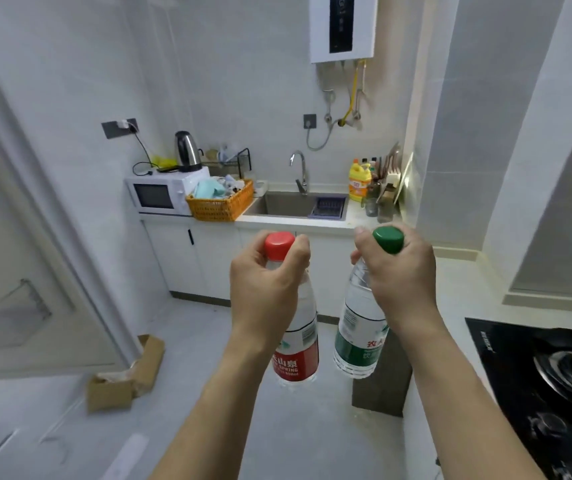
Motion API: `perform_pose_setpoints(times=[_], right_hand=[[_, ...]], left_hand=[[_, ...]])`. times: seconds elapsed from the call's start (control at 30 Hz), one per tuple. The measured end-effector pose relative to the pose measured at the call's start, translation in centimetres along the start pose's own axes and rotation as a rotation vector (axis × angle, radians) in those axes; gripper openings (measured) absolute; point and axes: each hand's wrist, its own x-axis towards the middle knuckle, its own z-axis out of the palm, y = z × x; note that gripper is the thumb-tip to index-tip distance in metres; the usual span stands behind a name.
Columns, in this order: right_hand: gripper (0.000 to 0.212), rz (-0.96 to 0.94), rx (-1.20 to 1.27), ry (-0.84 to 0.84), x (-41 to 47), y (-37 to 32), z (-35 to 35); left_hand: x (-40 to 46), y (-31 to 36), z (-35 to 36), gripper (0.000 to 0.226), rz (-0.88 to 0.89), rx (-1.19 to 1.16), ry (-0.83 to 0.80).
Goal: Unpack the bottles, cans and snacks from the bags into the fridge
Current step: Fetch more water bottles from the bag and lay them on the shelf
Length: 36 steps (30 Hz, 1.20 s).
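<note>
Left hand (263, 289): fingers curled round neck of red-capped water bottle (295, 327), red label hanging below the grip.
Right hand (398, 282): grips neck of green-capped water bottle (357, 323), green label below.
Beyond: sink (291, 204), orange basket (220, 202).
Right: gas hob (547, 382).

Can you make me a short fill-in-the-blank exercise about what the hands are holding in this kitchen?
1. The left hand holds the bottle with the ____ cap.
2. The right hand holds the bottle with the ____ cap.
3. The kettle stands on top of the ____.
4. The orange basket sits between the microwave and the ____.

Missing words: red; green; microwave; sink
</note>
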Motion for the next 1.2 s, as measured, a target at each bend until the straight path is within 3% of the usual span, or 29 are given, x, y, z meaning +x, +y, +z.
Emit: perform_pose_setpoints(times=[0.63, 1.2], right_hand=[[0.020, -0.102, 0.309, -0.668, -6.9, -6.2, 21.3], [0.027, -0.102, 0.619, -1.231, -25.9, -17.7, 31.8]], left_hand=[[-2.1, 0.5, -20.2, 0.030, 0.013, 0.317, 0.666], [-15.5, 7.7, -35.8, 0.028, -0.022, 0.666, 1.203]])
